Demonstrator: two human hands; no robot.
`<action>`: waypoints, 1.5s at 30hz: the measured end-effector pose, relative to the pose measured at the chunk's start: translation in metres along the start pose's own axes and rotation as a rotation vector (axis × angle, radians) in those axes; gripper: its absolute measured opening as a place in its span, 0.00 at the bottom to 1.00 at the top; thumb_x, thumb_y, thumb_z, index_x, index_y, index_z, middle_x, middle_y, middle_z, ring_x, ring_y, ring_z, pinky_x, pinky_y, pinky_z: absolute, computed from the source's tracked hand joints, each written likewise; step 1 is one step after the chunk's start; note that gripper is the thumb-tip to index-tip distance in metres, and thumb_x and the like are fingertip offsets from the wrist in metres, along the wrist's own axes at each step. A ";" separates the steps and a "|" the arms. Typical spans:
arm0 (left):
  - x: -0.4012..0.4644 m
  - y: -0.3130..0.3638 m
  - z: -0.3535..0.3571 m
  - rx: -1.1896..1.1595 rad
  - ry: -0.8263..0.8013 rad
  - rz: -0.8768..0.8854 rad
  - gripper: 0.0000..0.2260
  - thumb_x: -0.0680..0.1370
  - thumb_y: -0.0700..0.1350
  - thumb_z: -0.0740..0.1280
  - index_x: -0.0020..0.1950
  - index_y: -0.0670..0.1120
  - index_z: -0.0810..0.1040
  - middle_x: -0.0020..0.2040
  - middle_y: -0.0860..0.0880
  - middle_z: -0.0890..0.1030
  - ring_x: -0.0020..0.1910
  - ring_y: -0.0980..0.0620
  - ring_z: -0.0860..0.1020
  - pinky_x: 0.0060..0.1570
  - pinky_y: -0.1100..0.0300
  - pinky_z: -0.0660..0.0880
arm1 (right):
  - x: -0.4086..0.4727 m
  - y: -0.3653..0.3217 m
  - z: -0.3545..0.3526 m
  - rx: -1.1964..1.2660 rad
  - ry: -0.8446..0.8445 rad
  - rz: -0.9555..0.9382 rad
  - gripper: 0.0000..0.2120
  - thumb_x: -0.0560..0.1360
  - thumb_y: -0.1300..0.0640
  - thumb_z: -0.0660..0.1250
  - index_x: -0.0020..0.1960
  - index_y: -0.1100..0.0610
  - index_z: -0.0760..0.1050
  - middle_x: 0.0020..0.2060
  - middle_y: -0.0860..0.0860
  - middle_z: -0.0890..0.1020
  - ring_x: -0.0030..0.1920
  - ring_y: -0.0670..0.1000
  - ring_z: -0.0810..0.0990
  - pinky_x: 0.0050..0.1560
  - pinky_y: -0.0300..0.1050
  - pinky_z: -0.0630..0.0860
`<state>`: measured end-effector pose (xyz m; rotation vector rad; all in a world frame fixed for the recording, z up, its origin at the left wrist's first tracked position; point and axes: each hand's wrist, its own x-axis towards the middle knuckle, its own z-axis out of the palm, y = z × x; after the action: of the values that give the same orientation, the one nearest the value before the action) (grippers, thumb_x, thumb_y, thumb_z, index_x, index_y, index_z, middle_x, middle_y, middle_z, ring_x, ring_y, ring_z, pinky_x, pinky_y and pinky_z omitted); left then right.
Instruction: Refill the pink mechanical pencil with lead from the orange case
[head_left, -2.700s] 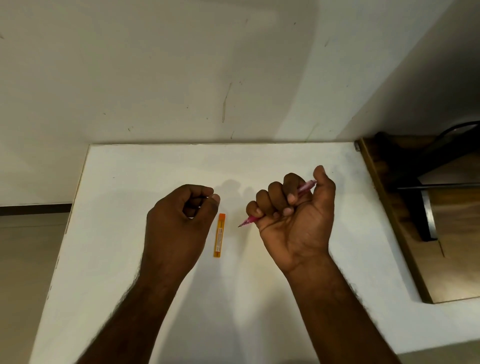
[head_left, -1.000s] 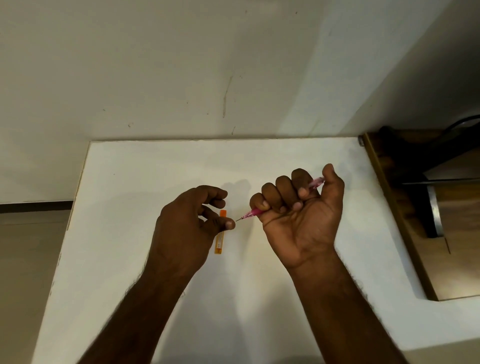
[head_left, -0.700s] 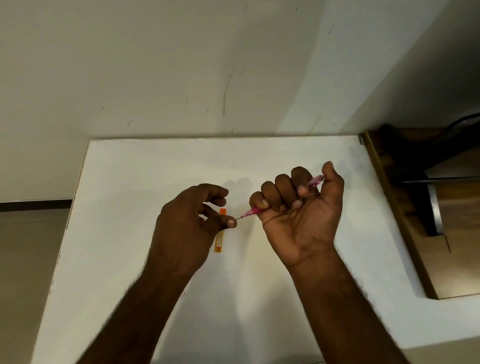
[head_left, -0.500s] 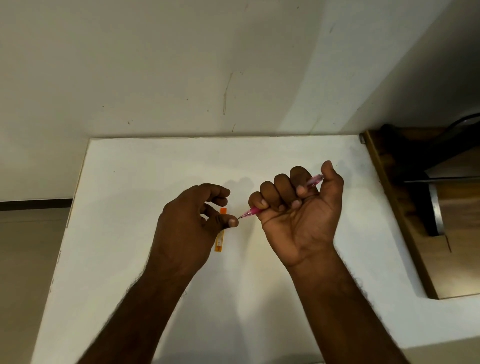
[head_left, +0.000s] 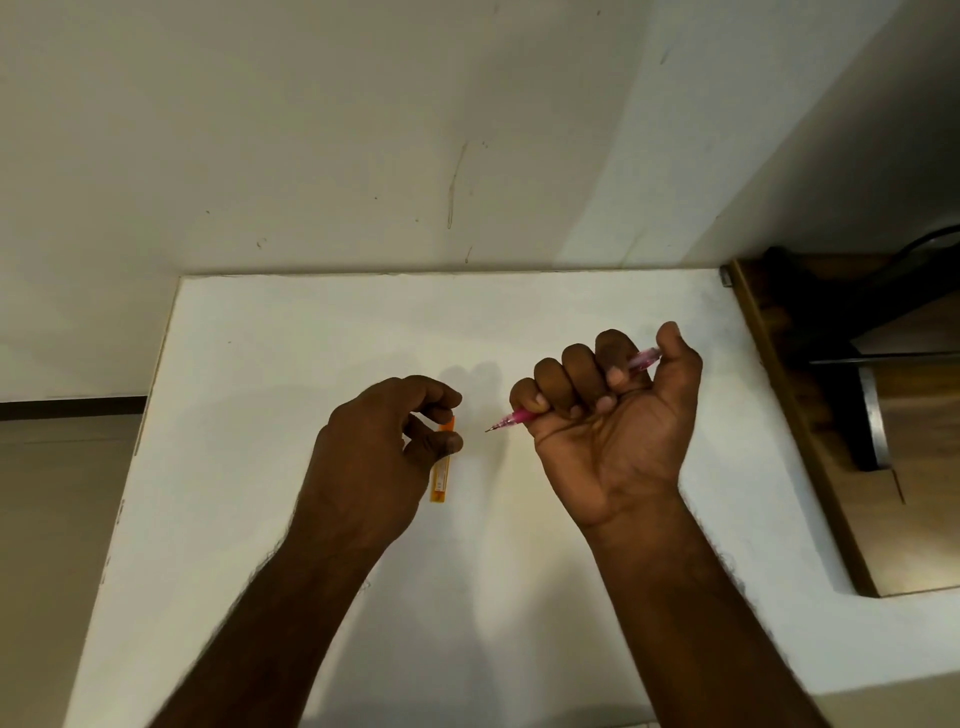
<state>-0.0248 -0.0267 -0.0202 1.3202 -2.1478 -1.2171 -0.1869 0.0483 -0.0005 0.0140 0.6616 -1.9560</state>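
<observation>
A flat white tabletop (head_left: 311, 364) abuts a cream wall (head_left: 311, 130). The right hand (head_left: 613, 415) is fisted around the slim pink mechanical pencil (head_left: 519, 415). The left hand (head_left: 374, 457) is loosely curled above the narrow orange lead case (head_left: 440, 483); contact cannot be determined.

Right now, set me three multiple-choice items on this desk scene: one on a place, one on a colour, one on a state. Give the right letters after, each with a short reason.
1. Where does the orange case lie?
A. On the white table, partly under the left hand
B. In the right fist
C. On the wooden desk at the right

2. What colour is the mechanical pencil?
A. Blue
B. Pink
C. Green

3. How does the right hand hold the pencil?
A. Pinched by two fingertips at the tip
B. Flat on an open palm
C. Wrapped in a closed fist, tip pointing left

Answers:
1. A, as the case rests flat on the white table with the left hand over its upper part.
2. B, as pink shows at both ends of the fist.
3. C, as the fingers curl round the barrel and the tip pokes out toward the left hand.
</observation>
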 end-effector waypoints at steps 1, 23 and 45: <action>0.000 -0.001 -0.001 0.033 -0.007 0.007 0.14 0.73 0.37 0.75 0.52 0.54 0.82 0.45 0.59 0.83 0.40 0.61 0.80 0.44 0.66 0.75 | 0.000 0.000 0.000 0.004 0.001 0.000 0.26 0.79 0.38 0.56 0.30 0.55 0.62 0.22 0.49 0.61 0.28 0.51 0.56 0.33 0.46 0.63; 0.001 -0.014 0.000 0.327 -0.046 0.003 0.15 0.67 0.58 0.78 0.52 0.59 0.82 0.51 0.57 0.71 0.42 0.56 0.74 0.40 0.64 0.67 | 0.001 0.004 0.005 -0.333 0.121 0.003 0.10 0.80 0.54 0.56 0.44 0.55 0.73 0.33 0.54 0.79 0.34 0.51 0.75 0.37 0.47 0.74; 0.004 -0.015 0.005 0.336 -0.028 0.041 0.16 0.69 0.58 0.76 0.55 0.56 0.82 0.52 0.56 0.73 0.44 0.55 0.75 0.48 0.60 0.74 | 0.005 0.030 -0.020 -2.145 0.219 -0.176 0.13 0.80 0.47 0.67 0.56 0.53 0.83 0.48 0.51 0.87 0.47 0.51 0.84 0.47 0.40 0.73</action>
<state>-0.0215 -0.0306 -0.0361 1.3844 -2.4668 -0.8896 -0.1698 0.0440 -0.0318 -1.1215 2.5307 -0.5075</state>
